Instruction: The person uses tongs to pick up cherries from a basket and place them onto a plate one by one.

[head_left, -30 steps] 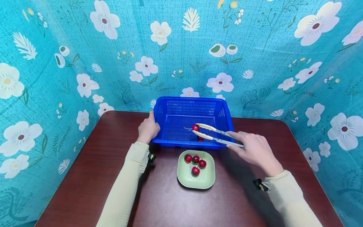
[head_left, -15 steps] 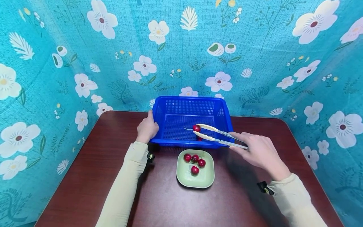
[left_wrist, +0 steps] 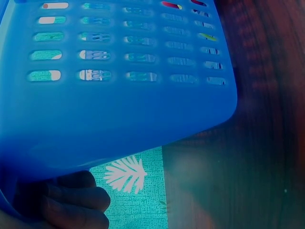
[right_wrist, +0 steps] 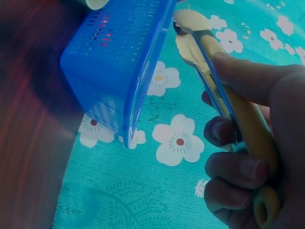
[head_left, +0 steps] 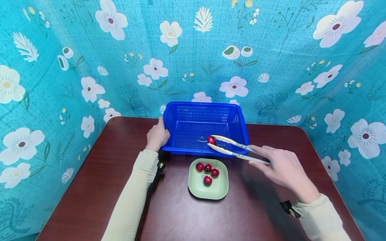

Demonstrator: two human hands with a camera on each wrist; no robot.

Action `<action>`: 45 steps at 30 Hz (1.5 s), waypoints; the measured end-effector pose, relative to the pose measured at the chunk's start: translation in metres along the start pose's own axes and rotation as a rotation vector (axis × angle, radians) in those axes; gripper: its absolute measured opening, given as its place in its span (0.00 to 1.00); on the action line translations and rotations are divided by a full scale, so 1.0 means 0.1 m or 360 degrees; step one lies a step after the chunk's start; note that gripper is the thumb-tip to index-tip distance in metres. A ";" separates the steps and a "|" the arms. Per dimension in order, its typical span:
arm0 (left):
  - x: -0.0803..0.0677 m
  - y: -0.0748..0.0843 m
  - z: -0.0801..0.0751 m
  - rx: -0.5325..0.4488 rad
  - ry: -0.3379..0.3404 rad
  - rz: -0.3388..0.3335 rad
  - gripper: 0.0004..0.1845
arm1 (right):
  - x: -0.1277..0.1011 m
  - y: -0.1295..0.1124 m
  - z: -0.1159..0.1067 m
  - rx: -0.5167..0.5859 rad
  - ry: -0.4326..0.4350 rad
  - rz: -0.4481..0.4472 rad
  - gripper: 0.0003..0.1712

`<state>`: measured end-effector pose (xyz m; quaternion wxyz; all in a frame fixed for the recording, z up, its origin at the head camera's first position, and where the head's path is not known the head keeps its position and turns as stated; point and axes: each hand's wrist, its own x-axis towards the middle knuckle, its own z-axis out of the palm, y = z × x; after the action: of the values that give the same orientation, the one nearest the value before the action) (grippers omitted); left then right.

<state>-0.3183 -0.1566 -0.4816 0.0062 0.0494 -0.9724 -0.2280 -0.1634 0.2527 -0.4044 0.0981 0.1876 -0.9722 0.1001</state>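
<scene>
We have the blue basket point(head_left: 202, 129) steadied on the dark table point(head_left: 90, 187) by our left hand point(head_left: 156, 136), fingers curled round its left corner. Our right hand point(head_left: 283, 169) grasps the tongs point(head_left: 235, 150), whose tips pinch a cherry point(head_left: 211, 140) just above the basket's near wall. That round, slick fruit could squirt out if we ease the squeeze or clip the rim, rolling past the green plate point(head_left: 208, 187) holding four cherries point(head_left: 207, 171).

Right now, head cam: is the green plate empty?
No, the green plate holds four red cherries, and a fifth cherry sits between the tips of the tongs over the blue basket.
</scene>
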 end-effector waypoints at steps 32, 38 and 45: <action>0.00 0.01 -0.03 0.0019 0.0010 0.0000 0.38 | -0.29 -0.11 -0.15 -0.0006 0.0053 -0.0160 0.32; 0.00 0.01 -0.03 0.0015 -0.0004 -0.0003 0.39 | -0.30 -0.13 -0.14 0.0051 -0.0008 -0.0139 0.31; 0.00 0.01 -0.02 0.0000 0.0011 0.0001 0.38 | -0.31 -0.13 -0.11 0.0040 -0.0078 -0.0135 0.31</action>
<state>-0.3183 -0.1568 -0.4797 0.0096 0.0500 -0.9724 -0.2277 -0.1281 0.2541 -0.3989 0.0760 0.2322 -0.9642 0.1034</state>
